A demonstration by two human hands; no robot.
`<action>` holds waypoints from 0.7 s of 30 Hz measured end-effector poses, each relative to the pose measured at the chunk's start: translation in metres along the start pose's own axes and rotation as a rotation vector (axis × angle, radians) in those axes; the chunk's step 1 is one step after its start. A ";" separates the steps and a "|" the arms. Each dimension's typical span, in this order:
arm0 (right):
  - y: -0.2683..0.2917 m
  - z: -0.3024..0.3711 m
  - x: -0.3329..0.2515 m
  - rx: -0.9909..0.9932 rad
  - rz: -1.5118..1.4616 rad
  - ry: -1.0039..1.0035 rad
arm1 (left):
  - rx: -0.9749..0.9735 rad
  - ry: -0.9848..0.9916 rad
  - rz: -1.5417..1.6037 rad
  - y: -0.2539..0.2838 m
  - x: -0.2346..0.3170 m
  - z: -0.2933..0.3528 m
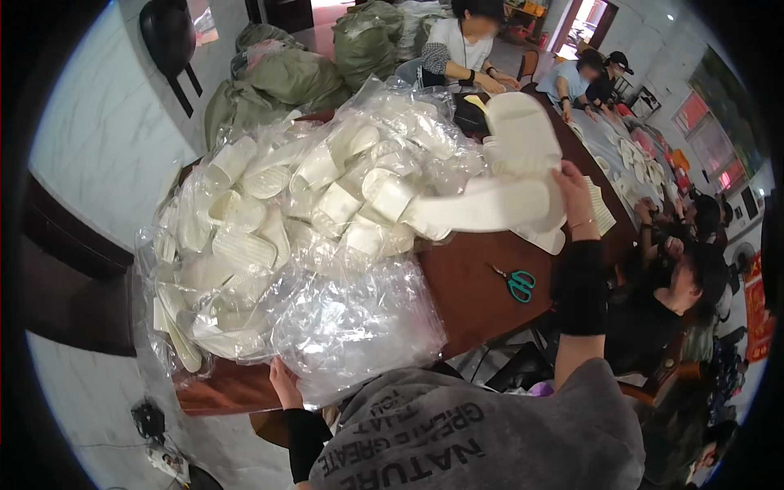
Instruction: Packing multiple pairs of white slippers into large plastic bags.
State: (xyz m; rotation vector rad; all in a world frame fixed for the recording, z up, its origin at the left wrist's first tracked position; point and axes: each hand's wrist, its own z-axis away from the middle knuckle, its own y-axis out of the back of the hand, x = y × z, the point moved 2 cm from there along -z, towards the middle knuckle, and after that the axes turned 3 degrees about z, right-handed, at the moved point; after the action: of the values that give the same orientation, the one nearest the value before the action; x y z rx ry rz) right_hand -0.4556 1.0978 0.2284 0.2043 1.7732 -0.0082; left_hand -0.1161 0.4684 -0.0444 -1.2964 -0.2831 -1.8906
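My right hand (576, 196) is closed around the end of a cream-white slipper (482, 208), held out flat above the table's right part. Behind it stands another pale slipper shape (523, 131); whether the same hand holds it too is hard to see. My left hand (284, 384) is down at the near table edge, its fingers closed at the border of a stack of clear plastic bags (359, 318). Beyond the stack, a large heap of white slippers (327, 180) lies in clear wrapping. More pale pieces (543, 237) rest beneath my right hand.
Scissors with green handles (520, 285) lie on the brown table (469, 278). Green sacks (286, 82) stand behind the heap. A person in white (461, 49) works across the table. Others sit along a second table (625, 175) at right, one close by (653, 302).
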 end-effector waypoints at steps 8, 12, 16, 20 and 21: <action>-0.071 0.027 0.042 0.306 0.684 0.347 | 0.061 -0.009 -0.044 -0.009 0.004 0.002; -0.210 0.169 0.040 -0.611 0.282 0.224 | 0.111 0.020 -0.054 -0.008 0.003 0.005; -0.257 0.233 0.089 -0.978 0.728 0.550 | 0.087 0.039 -0.049 -0.006 0.012 0.009; -0.258 0.234 0.125 -1.075 0.923 0.429 | -0.058 -0.032 0.116 -0.034 0.058 0.027; -0.258 0.234 0.129 -1.078 0.921 0.427 | -0.052 -0.043 0.165 -0.039 0.069 0.031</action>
State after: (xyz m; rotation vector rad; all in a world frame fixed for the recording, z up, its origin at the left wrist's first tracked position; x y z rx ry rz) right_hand -0.2902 0.8334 0.0261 0.2131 1.6969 1.6976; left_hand -0.1332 0.4776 0.0381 -1.3540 -0.1450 -1.7433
